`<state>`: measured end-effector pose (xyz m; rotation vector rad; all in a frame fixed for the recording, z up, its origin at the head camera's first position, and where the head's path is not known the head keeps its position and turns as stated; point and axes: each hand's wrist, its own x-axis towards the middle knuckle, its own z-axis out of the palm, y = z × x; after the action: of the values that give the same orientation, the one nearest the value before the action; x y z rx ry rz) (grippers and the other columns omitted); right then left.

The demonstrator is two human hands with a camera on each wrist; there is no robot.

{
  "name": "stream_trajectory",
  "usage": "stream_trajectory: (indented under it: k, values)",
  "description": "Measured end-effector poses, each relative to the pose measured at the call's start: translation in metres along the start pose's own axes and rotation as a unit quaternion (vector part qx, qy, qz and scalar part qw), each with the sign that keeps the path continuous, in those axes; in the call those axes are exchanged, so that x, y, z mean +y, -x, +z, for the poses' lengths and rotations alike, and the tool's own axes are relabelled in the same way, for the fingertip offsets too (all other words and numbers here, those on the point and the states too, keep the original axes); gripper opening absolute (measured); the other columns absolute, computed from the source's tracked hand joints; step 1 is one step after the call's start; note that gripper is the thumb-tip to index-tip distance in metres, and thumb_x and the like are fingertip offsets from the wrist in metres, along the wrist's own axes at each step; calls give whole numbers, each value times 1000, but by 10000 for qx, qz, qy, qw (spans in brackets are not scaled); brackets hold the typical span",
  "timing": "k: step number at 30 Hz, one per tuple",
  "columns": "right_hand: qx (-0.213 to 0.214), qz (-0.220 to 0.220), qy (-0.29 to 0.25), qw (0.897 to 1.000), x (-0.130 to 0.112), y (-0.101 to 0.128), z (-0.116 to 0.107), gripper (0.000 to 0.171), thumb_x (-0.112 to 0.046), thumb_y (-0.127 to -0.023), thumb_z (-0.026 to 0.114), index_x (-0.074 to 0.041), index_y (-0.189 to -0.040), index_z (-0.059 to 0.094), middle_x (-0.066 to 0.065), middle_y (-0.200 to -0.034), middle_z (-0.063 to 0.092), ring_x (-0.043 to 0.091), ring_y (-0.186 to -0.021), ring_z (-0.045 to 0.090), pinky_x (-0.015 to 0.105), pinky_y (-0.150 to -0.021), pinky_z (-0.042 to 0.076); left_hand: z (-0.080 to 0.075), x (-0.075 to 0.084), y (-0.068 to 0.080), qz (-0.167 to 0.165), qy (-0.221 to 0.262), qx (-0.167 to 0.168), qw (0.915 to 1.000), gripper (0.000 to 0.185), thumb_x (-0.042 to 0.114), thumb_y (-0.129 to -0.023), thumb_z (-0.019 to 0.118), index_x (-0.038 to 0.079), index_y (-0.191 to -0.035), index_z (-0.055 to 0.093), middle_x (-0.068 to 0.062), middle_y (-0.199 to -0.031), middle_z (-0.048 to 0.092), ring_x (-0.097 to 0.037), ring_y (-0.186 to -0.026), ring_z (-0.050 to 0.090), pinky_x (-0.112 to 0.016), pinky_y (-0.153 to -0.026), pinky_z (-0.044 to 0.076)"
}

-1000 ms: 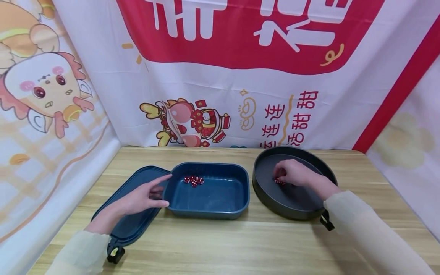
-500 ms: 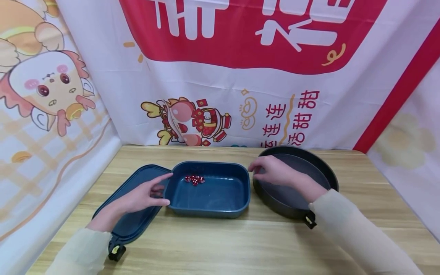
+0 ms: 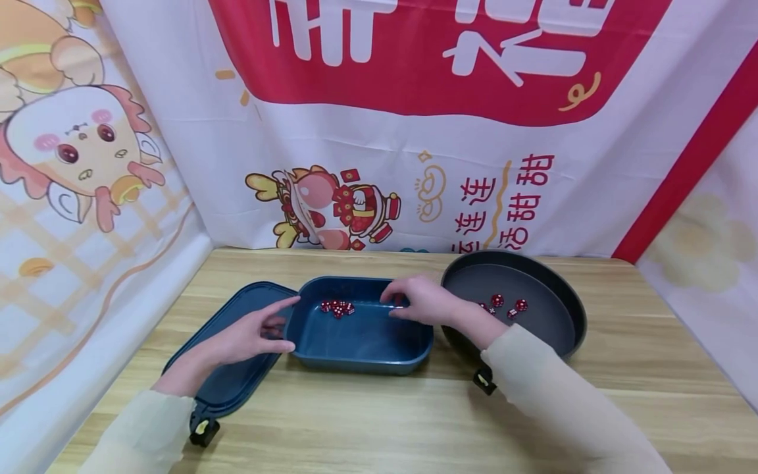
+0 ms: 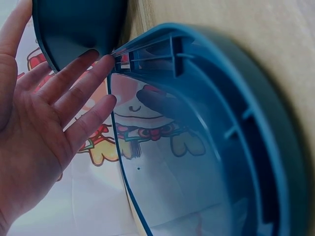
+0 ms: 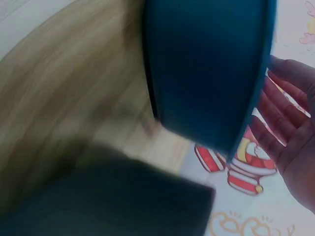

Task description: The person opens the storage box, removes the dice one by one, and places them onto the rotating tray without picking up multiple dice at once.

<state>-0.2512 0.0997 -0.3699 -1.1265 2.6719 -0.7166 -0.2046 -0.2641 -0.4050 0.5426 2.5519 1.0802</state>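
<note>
In the head view a blue rectangular container (image 3: 362, 352) sits mid-table, with several red dice (image 3: 337, 308) in its back left part. My left hand (image 3: 251, 337) has its fingers spread at the container's left end; in the left wrist view its fingers are straight and hold nothing. Over the container's right part is my right hand (image 3: 422, 301), thumb and index finger bent towards each other. No die shows at its fingertips, and I cannot tell whether one is between them. To the right, a round dark pan (image 3: 547, 329) holds several more red dice (image 3: 521, 305), partly behind the right wrist.
A blue lid (image 3: 227, 382) lies under the left forearm, left of the container; the left wrist view shows its raised rim and ribs. Black wrist devices (image 3: 204, 432) hang below both wrists. A printed cloth (image 3: 414, 151) rises behind the wooden table (image 3: 379, 421).
My right hand has moved left from the dice in the pan, across the pan's rim, to over the container. Dice in the pan have come into view. The left hand stays put.
</note>
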Motion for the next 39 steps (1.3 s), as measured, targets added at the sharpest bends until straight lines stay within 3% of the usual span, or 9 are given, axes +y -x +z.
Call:
stream_trajectory:
  k: [6, 14, 25, 33, 39]
  values:
    - [-249, 215, -88, 9994, -6, -21, 17, 28, -16, -92, 70, -10, -119, 67, 8, -114, 65, 24, -99, 60, 30, -84, 50, 1, 0, 1, -10, -2, 4, 10000, 85, 38, -87, 73, 19, -154, 25, -34, -136, 46, -40, -117, 55, -54, -92, 48]
    - [-400, 536, 31, 9978, -9, -43, 36, 31, -19, -90, 72, -15, -120, 66, 3, -113, 63, 20, -97, 59, 29, -83, 49, 1, 0, 2, -112, -26, 46, 9999, 85, 40, -86, 74, 22, -154, 26, -32, -136, 47, -38, -116, 56, -54, -92, 47]
    - [-451, 685, 133, 9965, -7, -59, 45, 33, -17, -89, 73, -15, -121, 67, 2, -112, 62, 18, -101, 58, 32, -89, 49, -1, 4, 3, 35, 84, 16, 10000, 85, 34, -87, 74, 19, -155, 24, -35, -135, 46, -40, -116, 56, -54, -90, 48]
    - [-487, 509, 216, 9973, -5, -67, 55, 44, -18, -89, 73, -16, -132, 61, 3, -124, 59, 18, -108, 58, 35, -95, 47, -1, 3, 2, 14, 126, 18, 9999, 85, 34, -87, 74, 20, -155, 24, -34, -135, 47, -39, -115, 57, -54, -90, 49]
    - [-562, 443, 362, 9968, -7, -70, 60, 43, -18, -89, 73, -16, -131, 62, 0, -124, 59, 14, -108, 57, 33, -96, 46, -1, 3, 2, 6, 117, 23, 9999, 86, 34, -87, 74, 20, -155, 24, -34, -135, 47, -39, -115, 56, -54, -90, 49]
